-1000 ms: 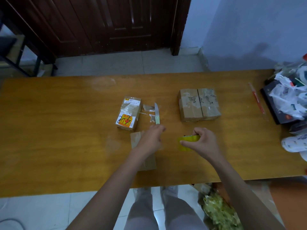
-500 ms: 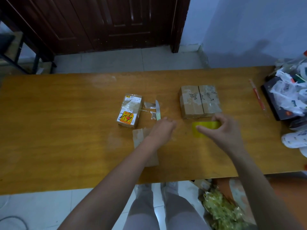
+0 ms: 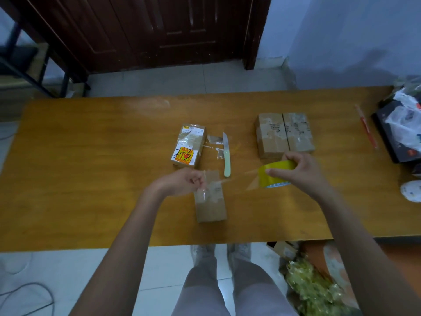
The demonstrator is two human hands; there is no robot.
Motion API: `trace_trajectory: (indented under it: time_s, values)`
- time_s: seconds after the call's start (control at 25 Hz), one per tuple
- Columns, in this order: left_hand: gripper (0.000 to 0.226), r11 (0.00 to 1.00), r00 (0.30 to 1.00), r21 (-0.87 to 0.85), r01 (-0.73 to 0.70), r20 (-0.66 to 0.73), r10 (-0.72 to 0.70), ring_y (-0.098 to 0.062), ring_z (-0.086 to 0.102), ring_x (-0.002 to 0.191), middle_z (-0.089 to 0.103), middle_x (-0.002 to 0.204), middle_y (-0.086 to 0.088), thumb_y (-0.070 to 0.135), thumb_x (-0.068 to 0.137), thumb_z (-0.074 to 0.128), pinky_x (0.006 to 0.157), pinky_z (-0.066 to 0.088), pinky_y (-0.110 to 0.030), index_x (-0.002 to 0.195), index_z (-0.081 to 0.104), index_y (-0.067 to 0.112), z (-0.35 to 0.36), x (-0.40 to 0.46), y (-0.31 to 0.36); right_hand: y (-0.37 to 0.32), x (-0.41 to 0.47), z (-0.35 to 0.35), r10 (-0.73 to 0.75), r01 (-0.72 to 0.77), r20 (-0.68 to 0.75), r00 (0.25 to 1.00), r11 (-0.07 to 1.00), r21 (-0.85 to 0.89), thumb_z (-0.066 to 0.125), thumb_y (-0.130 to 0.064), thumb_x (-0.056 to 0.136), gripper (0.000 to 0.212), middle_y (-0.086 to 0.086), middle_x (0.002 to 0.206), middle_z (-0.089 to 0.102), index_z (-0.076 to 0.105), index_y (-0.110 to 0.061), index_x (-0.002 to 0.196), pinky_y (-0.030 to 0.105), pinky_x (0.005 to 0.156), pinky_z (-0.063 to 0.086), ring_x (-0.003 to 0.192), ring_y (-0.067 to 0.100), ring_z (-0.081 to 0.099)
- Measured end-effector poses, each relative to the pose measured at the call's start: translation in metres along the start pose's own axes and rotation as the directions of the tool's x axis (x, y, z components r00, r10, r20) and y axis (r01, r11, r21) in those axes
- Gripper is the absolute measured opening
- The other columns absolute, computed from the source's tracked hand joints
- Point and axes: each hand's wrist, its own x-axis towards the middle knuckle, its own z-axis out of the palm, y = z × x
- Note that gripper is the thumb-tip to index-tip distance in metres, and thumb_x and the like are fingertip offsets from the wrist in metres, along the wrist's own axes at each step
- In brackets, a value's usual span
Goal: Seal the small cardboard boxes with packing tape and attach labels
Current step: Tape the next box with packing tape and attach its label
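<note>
The right hand (image 3: 305, 172) has its fingers and thumb curled round a yellow roll of packing tape (image 3: 274, 174), held above the table (image 3: 91, 179) near the middle of its near half. A clear strip of tape (image 3: 237, 182) runs from the roll leftward to the left hand (image 3: 182, 182), whose grip is a pinch of fingertips on the strip's free end, just over the far end of a small plain cardboard box (image 3: 210, 201). That box lies flat close to the near edge, its far part already glossy with tape.

Just beyond it lies a knife with a pale green handle (image 3: 226, 156), blade pointing to the far edge, with scraps of clear tape (image 3: 215, 144) beside it. Left of the knife sits a taped box bearing a red and yellow label (image 3: 188, 145). Toward the right, just beyond the roll, two taped boxes (image 3: 284, 134) stand side by side, touching. A red pen (image 3: 366, 127) lies near the right edge, beside a heap of plastic bags (image 3: 405, 117).
</note>
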Motion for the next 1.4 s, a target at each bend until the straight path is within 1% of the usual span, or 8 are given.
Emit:
trace_trajectory:
  time_s: [0.12, 0.24, 0.4, 0.52, 0.92, 1.16, 1.32, 1.4]
  values:
    - [0.020, 0.986, 0.997, -0.154, 0.069, -0.034, -0.075, -0.005, 0.060, 0.071, 0.062, 0.081, -0.001, -0.004, 0.094, 0.048, 0.067, 0.048, -0.018, 0.090, 0.057, 0.013, 0.003, -0.010, -0.018, 0.013, 0.003, 0.029, 0.031, -0.032, 0.022, 0.999, 0.999, 0.008, 0.082, -0.024, 0.073, 0.038, 0.002, 0.061, 0.048, 0.046, -0.015, 0.065, 0.027, 0.051, 0.038, 0.056, 0.015, 0.048]
    - [0.020, 0.968, 0.991, -0.221, 0.115, -0.047, -0.129, -0.010, 0.060, 0.073, 0.062, 0.082, -0.004, -0.006, 0.093, 0.050, 0.064, 0.045, -0.020, 0.103, 0.057, 0.010, 0.008, -0.015, -0.033, 0.023, 0.005, 0.046, 0.049, -0.049, 0.003, 0.999, 0.999, -0.007, 0.083, -0.027, 0.072, 0.042, -0.001, 0.058, 0.044, 0.043, -0.018, 0.061, 0.027, 0.049, 0.033, 0.052, 0.012, 0.043]
    - [0.031, 0.961, 0.978, -0.231, 0.153, -0.103, -0.181, -0.016, 0.058, 0.083, 0.066, 0.095, -0.010, -0.006, 0.087, 0.060, 0.072, 0.046, -0.025, 0.113, 0.057, 0.010, 0.011, -0.012, -0.044, 0.034, 0.010, 0.057, 0.083, -0.083, -0.019, 0.996, 0.996, -0.029, 0.082, -0.030, 0.071, 0.043, -0.001, 0.058, 0.043, 0.043, -0.018, 0.061, 0.030, 0.052, 0.033, 0.053, 0.014, 0.043]
    - [0.034, 0.952, 0.969, -0.240, 0.190, -0.107, -0.221, -0.013, 0.056, 0.079, 0.061, 0.091, -0.004, -0.005, 0.087, 0.062, 0.067, 0.044, -0.020, 0.116, 0.054, 0.012, 0.010, -0.008, -0.050, 0.039, 0.014, 0.064, 0.107, -0.107, -0.007, 0.994, 0.994, -0.038, 0.082, -0.032, 0.071, 0.039, 0.006, 0.064, 0.048, 0.047, -0.014, 0.067, 0.033, 0.055, 0.036, 0.059, 0.019, 0.048]
    - [0.035, 0.946, 0.960, -0.206, 0.251, -0.071, -0.270, -0.010, 0.055, 0.074, 0.062, 0.083, 0.002, -0.006, 0.084, 0.062, 0.061, 0.042, -0.022, 0.113, 0.053, 0.012, 0.010, 0.016, -0.065, 0.056, 0.024, 0.073, 0.146, -0.147, -0.023, 0.989, 0.987, -0.064, 0.083, -0.031, 0.072, 0.042, 0.008, 0.067, 0.044, 0.045, -0.013, 0.068, 0.032, 0.056, 0.032, 0.062, 0.020, 0.045]
    - [0.037, 0.937, 0.945, -0.200, 0.287, -0.101, -0.311, -0.017, 0.057, 0.084, 0.062, 0.085, 0.001, -0.004, 0.084, 0.064, 0.081, 0.047, -0.033, 0.116, 0.054, 0.012, 0.017, 0.032, -0.073, 0.067, 0.030, 0.078, 0.146, -0.150, -0.038, 0.988, 0.983, -0.108, 0.083, -0.034, 0.072, 0.043, 0.005, 0.064, 0.043, 0.045, -0.014, 0.067, 0.032, 0.056, 0.029, 0.059, 0.018, 0.042]
    - [0.041, 0.932, 0.933, -0.184, 0.313, -0.123, -0.338, -0.024, 0.060, 0.098, 0.065, 0.103, -0.010, -0.002, 0.082, 0.066, 0.093, 0.048, -0.041, 0.120, 0.054, 0.010, 0.026, 0.041, -0.078, 0.079, 0.038, 0.085, 0.156, -0.162, -0.052, 0.986, 0.976, -0.148, 0.082, -0.039, 0.069, 0.046, -0.002, 0.058, 0.041, 0.042, -0.018, 0.062, 0.030, 0.050, 0.029, 0.055, 0.016, 0.042]
    - [0.043, 0.924, 0.922, -0.176, 0.338, -0.135, -0.363, -0.028, 0.060, 0.105, 0.064, 0.109, -0.012, 0.001, 0.081, 0.067, 0.093, 0.049, -0.042, 0.121, 0.054, 0.009, 0.031, 0.046, -0.079, 0.084, 0.040, 0.089, 0.172, -0.179, -0.055, 0.984, 0.969, -0.171, 0.082, -0.042, 0.068, 0.040, 0.001, 0.060, 0.048, 0.052, -0.017, 0.066, 0.031, 0.048, 0.037, 0.056, 0.019, 0.050]
